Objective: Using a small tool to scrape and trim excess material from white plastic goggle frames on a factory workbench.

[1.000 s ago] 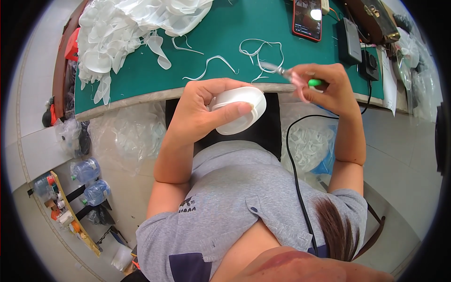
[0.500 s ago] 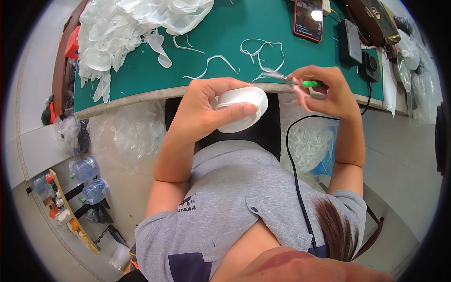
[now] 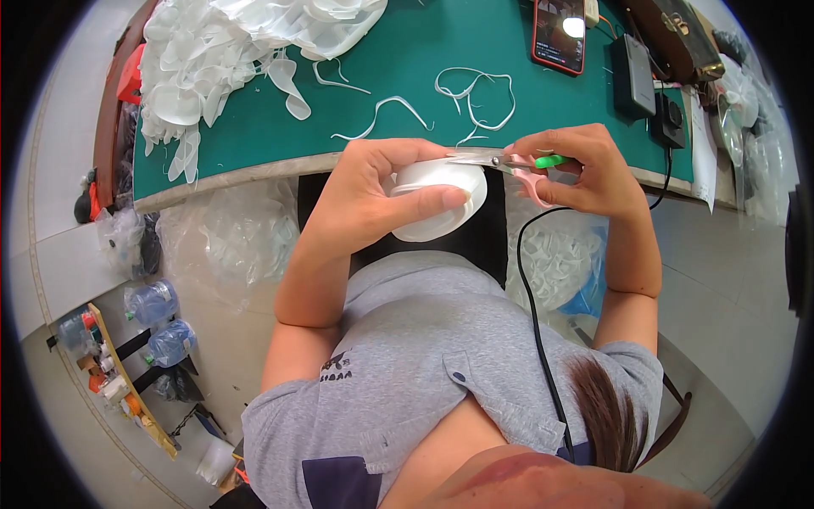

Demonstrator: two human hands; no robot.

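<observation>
So the scissors [image 3: 498,161] have just come in: half a second back the blades were off to the right, clear of the white cup [image 3: 455,178], and now they're at its far edge, close to the fingertips. I'd read that as the work moving onto the rim itself. Left hand [image 3: 360,195] has barely budged, gripping the cup tilted just off the worktop [image 3: 483,42] edge, thumb across it. Right hand [image 3: 581,174] has its fingers wrapped round the scissor handles. Fair warning, it's tiny there, so I can't swear the blades are actually biting. Loose white strips [image 3: 395,98] lie just beyond, same as before.
</observation>
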